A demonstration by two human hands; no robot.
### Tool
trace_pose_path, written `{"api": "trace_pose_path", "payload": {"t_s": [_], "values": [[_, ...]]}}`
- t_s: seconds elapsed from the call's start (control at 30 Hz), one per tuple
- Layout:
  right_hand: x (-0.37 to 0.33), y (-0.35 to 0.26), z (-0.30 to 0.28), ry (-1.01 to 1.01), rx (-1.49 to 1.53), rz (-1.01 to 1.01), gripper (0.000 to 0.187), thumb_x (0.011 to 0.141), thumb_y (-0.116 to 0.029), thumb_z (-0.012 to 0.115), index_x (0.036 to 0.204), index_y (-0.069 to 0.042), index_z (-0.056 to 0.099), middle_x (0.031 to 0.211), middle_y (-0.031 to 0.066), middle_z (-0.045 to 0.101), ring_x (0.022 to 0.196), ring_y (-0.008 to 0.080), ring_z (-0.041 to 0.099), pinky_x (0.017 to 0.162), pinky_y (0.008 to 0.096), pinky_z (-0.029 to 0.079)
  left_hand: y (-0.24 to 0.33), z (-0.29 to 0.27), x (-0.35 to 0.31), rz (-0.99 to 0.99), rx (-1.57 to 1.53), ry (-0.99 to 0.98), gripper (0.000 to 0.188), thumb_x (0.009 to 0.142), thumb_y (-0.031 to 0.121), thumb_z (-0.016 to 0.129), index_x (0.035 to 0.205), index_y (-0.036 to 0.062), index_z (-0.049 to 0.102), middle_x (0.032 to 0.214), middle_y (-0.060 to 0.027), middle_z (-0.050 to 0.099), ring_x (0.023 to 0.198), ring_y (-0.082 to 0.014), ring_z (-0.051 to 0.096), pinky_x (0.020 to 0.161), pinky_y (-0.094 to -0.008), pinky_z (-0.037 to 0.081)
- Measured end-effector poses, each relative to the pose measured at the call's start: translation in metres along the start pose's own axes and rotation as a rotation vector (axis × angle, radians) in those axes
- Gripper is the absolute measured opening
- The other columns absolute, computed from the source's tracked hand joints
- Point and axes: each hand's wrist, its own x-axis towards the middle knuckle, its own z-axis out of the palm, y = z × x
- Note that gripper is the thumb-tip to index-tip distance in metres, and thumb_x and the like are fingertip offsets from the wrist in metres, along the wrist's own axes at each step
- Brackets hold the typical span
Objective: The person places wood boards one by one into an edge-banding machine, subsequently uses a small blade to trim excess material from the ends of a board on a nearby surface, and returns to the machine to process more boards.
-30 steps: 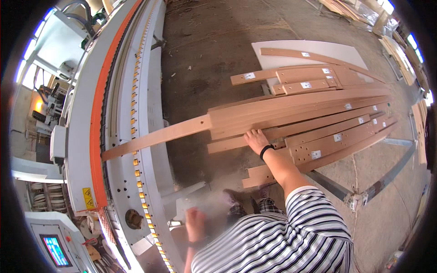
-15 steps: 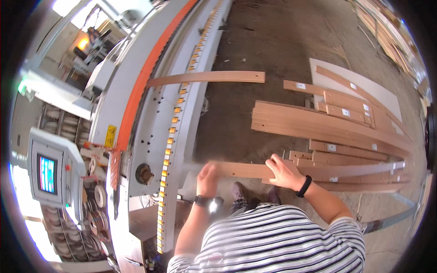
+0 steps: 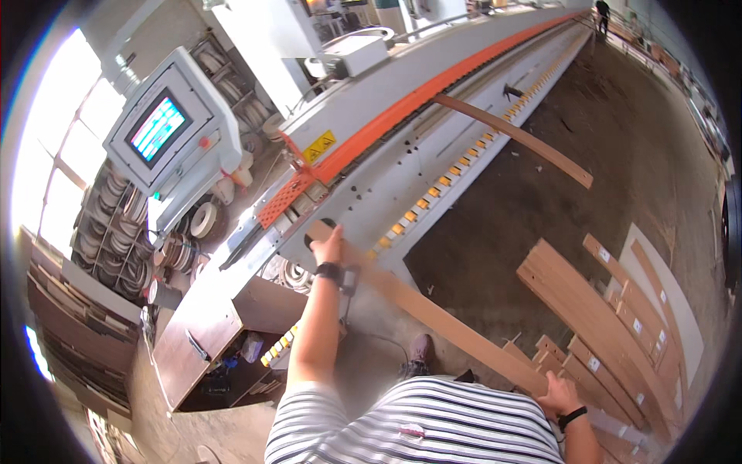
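A long narrow wood-coloured board (image 3: 442, 319) slants across in front of me. My left hand (image 3: 328, 246) is closed around its far left part, beside the machine's orange perforated guard (image 3: 284, 199). That end of the board lies over the machine's bed and is somewhat blurred. My right hand (image 3: 559, 396) grips the board nearer its lower right end, by the stacked panels. Another narrow board (image 3: 533, 147) sticks out of the long machine (image 3: 369, 203), farther along its row of yellow rollers (image 3: 433, 198).
Wooden panels (image 3: 591, 321) are piled at the right, some with white labels. A control screen (image 3: 158, 127) stands on the left, near racks of edging rolls (image 3: 112, 209). Below it is a brown open cabinet (image 3: 205, 340). A person (image 3: 602, 14) stands far off.
My view has swung left toward the control screen. My left hand has reached forward to the machine's bed with the board's end, while my right hand stays on the board near the panels.
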Motion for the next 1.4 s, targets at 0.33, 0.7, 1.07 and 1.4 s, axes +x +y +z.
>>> {"api": "trace_pose_path", "payload": {"t_s": [0.33,0.7,1.07,1.4], "values": [[0.042,-0.134,-0.017,-0.037,0.115,-0.098,0.065,0.075,-0.056,0.072,0.104,-0.001,0.055,0.072,0.0214,0.068,0.070,0.0390,0.069,0.064,0.0469,0.055,0.015,0.058,0.002,0.010,0.319,0.081,0.065,0.067,0.041,0.083,0.103,-0.0095,0.066,0.100,-0.0233,0.070,0.094,-0.0346,0.069,0.083,-0.0400,0.054],[0.071,-0.187,-0.034,-0.108,0.107,-0.082,0.068,0.074,-0.053,0.076,0.105,0.001,0.050,0.068,0.0237,0.065,0.069,0.0412,0.067,0.064,0.0477,0.054,0.008,0.049,0.048,-0.002,0.455,0.023,0.079,0.072,0.054,0.073,0.110,-0.0135,0.061,0.107,-0.0271,0.068,0.102,-0.0379,0.067,0.086,-0.0421,0.052],[0.080,-0.186,-0.051,-0.140,0.102,-0.057,0.071,0.073,-0.056,0.074,0.108,0.003,0.053,0.067,0.0221,0.065,0.069,0.0369,0.069,0.063,0.0446,0.055,0.035,0.051,0.040,-0.082,0.431,-0.031,0.083,0.077,0.053,0.071,0.115,-0.0184,0.055,0.111,-0.0322,0.064,0.105,-0.0406,0.065,0.089,-0.0423,0.053],[0.100,-0.164,-0.053,-0.135,0.144,-0.068,0.064,0.070,-0.050,0.076,0.105,0.000,0.055,0.072,0.0204,0.068,0.069,0.0373,0.069,0.065,0.0466,0.055,0.046,0.065,0.036,0.003,0.483,-0.064,0.077,0.077,0.050,0.069,0.113,-0.0163,0.057,0.112,-0.0328,0.063,0.108,-0.0417,0.063,0.091,-0.0430,0.051]]}}
